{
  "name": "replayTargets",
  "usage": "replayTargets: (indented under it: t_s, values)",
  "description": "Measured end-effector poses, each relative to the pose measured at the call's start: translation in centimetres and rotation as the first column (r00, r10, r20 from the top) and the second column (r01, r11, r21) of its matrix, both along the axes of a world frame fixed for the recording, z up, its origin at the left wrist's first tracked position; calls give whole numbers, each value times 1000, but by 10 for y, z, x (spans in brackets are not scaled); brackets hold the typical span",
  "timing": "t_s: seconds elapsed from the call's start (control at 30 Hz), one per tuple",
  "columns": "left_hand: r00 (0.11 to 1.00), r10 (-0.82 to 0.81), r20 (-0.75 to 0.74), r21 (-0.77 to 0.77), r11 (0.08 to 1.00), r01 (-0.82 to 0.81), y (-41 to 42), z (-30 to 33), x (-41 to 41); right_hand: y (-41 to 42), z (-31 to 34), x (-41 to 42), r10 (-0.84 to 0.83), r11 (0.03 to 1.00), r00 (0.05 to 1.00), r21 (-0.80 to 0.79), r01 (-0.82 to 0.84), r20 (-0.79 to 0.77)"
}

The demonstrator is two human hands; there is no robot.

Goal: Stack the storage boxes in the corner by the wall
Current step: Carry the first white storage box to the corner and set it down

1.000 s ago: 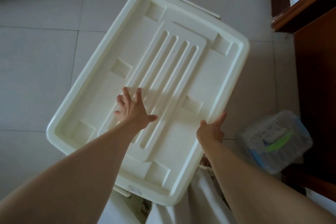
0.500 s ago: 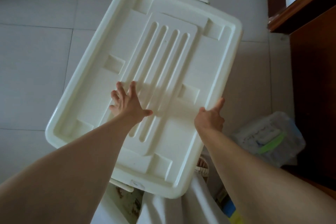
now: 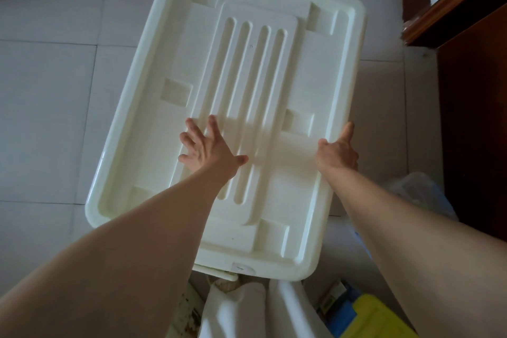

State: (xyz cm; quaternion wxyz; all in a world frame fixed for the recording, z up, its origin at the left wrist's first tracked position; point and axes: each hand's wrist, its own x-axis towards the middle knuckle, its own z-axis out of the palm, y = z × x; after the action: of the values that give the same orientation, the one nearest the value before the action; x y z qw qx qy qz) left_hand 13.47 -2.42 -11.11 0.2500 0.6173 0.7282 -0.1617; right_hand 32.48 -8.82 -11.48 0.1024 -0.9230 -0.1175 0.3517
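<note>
A large cream-white storage box [image 3: 175, 90] with a ribbed lid fills the middle of the view, its long axis running away from me over the tiled floor. My left hand [image 3: 207, 147] lies flat on the lid with fingers spread, near the grooves. My right hand [image 3: 338, 149] holds the lid's right rim, thumb on top along the edge and the other fingers hidden under the rim. A small clear storage box [image 3: 422, 195] sits on the floor to the right, mostly hidden behind my right forearm.
Dark brown wooden furniture [image 3: 472, 123] stands along the right side, with a ledge [image 3: 452, 5] above it. A yellow-lidded container [image 3: 375, 318] shows at the bottom right beside my white-clad legs [image 3: 236, 313]. Pale floor tiles [image 3: 46, 118] spread out to the left.
The big box has turned clockwise and slid away from me, its long side now nearly straight ahead. Both hands kept their places on it. The small clear box is more hidden by my arm.
</note>
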Motion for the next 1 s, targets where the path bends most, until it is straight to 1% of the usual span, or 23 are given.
replayTargets:
  t_s: [0.23, 0.33, 0.43, 0.53, 0.63, 0.77, 0.9, 1.0]
  values:
    - [1000, 15, -14, 4, 1000, -15, 1, -1, 12, 1, -6, 12, 20, 1000, 1000, 22, -20, -10]
    - [1000, 7, -8, -9, 1000, -8, 1, 3, 10, 1, -4, 13, 5, 999, 999, 32, -4, -35]
    - [1000, 13, -11, -26, 1000, -14, 1, 11, 2, 0, -1, 17, 0, 1000, 997, 26, 2, -77]
    - [998, 62, -21, 8, 998, -62, 4, 19, -13, -3, 1, 20, 58, 998, 994, 22, -56, -89]
    - [996, 82, -21, 34, 996, -81, 15, 26, -32, -1, 3, 17, 53, 998, 993, -8, -54, -103]
    - [993, 110, -35, 57, 993, -108, 42, 26, -55, 8, 1, 7, -23, 999, 998, -24, 22, -64]
    - [995, 83, -57, 102, 992, -77, 70, 16, -75, 12, -4, -5, -135, 991, 990, -26, 135, -24]
    - [994, 104, -38, 166, 981, -97, 92, 6, -83, 15, -9, -13, -193, 981, 980, -13, 194, 53]
